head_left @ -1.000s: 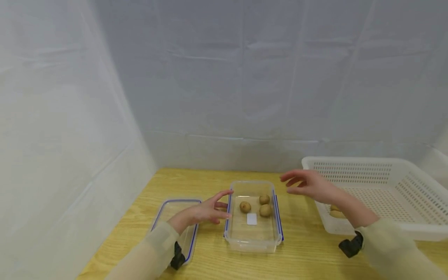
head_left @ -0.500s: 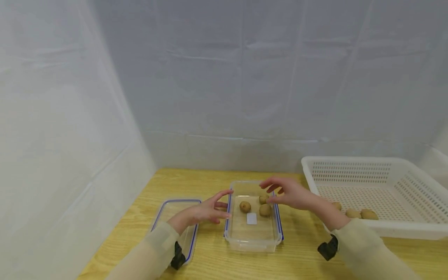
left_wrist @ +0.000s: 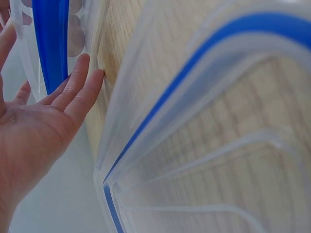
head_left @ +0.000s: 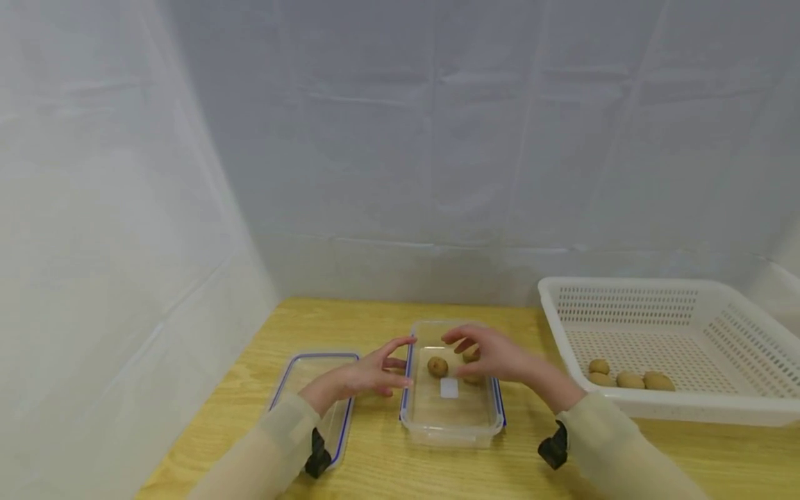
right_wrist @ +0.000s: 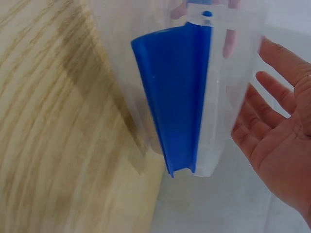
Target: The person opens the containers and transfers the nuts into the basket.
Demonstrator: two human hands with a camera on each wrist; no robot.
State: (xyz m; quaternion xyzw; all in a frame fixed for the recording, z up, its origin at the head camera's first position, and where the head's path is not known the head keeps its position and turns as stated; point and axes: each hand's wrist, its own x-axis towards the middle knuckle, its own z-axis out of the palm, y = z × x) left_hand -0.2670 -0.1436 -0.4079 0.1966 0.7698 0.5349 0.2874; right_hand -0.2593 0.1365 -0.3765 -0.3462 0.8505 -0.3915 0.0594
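Right hand (head_left: 494, 355) has moved left, loosely arched over the clear container (head_left: 450, 418) with potatoes (head_left: 437, 367) inside; left hand (head_left: 369, 373) spreads wide beside it. White basket (head_left: 700, 407) holds more.

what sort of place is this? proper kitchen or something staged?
Looks staged, likely a makeshift recording booth: creased pale sheeting stands behind and to the left of a wood-grain table, and small black devices are worn at both wrists.
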